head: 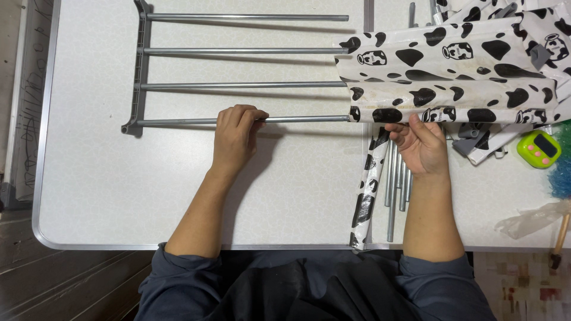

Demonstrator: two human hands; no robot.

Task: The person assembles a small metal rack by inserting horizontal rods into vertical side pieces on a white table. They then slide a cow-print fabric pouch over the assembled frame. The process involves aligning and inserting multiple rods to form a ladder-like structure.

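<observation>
- Curled over the nearest rod, our left hand clasps it near its middle, fingers wrapped over the top and thumb beneath.
- Our right hand pinches the lower edge of the cow-print fabric, thumb on top, where that same rod enters the cloth; we cannot quite tell whether the fingers also reach the rod inside.
- Four grey metal rods lie parallel across the white table, all plugged at their left ends into one grey plastic end bracket; the gripped one is the closest to us.
- Their right ends vanish into the black-and-white fabric, which covers the table's upper right.
- Under our right wrist lies a bundle of loose grey tubes, pointing toward us, with a narrow strip of the same print just beside them on the left.
- A small green timer with pink buttons sits near the right edge, a clear plastic bag below it, and a wooden handle at the corner.
</observation>
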